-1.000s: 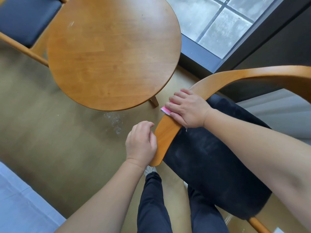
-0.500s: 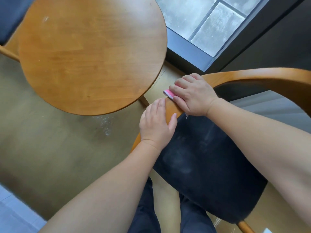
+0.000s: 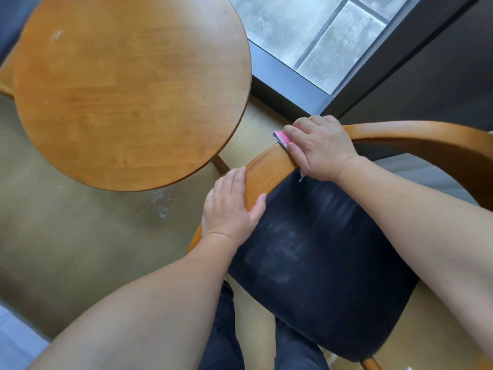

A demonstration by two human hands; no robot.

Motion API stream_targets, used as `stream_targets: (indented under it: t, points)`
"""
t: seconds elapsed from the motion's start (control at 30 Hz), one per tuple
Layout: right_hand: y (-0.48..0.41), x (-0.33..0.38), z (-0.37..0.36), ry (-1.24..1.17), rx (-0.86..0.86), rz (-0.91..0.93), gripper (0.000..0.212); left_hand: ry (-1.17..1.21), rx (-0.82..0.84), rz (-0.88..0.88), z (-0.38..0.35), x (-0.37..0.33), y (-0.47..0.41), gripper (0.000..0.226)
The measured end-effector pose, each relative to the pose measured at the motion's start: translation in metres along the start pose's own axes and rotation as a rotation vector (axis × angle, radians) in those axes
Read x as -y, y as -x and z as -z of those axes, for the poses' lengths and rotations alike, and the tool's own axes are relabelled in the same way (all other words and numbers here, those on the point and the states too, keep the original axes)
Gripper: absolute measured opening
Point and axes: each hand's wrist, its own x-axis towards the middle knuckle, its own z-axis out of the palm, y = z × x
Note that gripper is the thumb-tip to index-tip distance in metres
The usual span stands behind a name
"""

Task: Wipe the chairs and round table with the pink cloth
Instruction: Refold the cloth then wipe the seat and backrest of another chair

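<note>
The pink cloth (image 3: 281, 138) lies folded on the curved wooden armrest (image 3: 269, 166) of the near chair. My right hand (image 3: 321, 148) grips the cloth with curled fingers and presses it onto the rail; only the cloth's left end shows. My left hand (image 3: 232, 206) straddles the same armrest lower down, fingers on its outer side and thumb on its inner edge. The chair's dark seat cushion (image 3: 320, 263) shows pale dusty smears. The round wooden table (image 3: 128, 84) stands at the upper left, a small whitish mark near its far left.
A second chair with a dark blue cushion (image 3: 10, 22) peeks out behind the table. A window sill and glass (image 3: 306, 49) run along the top right. A shiny wet-looking patch (image 3: 160, 204) marks the floor under the table's edge. My legs are below.
My right hand slid the cloth up the armrest toward the backrest. My left hand moved from the armrest's lower end up onto the rail and took hold of it.
</note>
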Motion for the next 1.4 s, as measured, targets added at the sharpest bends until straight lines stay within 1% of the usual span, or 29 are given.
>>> stream_targets:
  t: [0.33, 0.77, 0.9, 1.03, 1.17, 1.4]
  points:
    - [0.018, -0.035, 0.006, 0.028, -0.007, -0.09, 0.047, -0.045, 0.022, 0.051, 0.0, -0.003, -0.001, 0.073]
    - [0.056, -0.09, 0.025, 0.199, 0.178, -0.135, 0.065, -0.061, 0.089, 0.084, 0.002, -0.006, -0.002, 0.07]
    - [0.075, -0.105, 0.041, 0.244, 0.21, -0.2, 0.068, -0.065, 0.098, 0.08, 0.003, -0.006, -0.001, 0.071]
    - [0.096, -0.116, 0.054, 0.276, 0.245, -0.253, 0.066, -0.071, 0.111, 0.082, 0.003, -0.005, -0.001, 0.072]
    - [0.111, -0.124, 0.06, 0.256, 0.251, -0.296, 0.068, -0.065, 0.109, 0.085, 0.004, -0.006, -0.001, 0.071]
    - [0.113, -0.125, 0.059, 0.276, 0.281, -0.319, 0.066, -0.039, 0.129, 0.087, 0.01, -0.011, -0.003, 0.069]
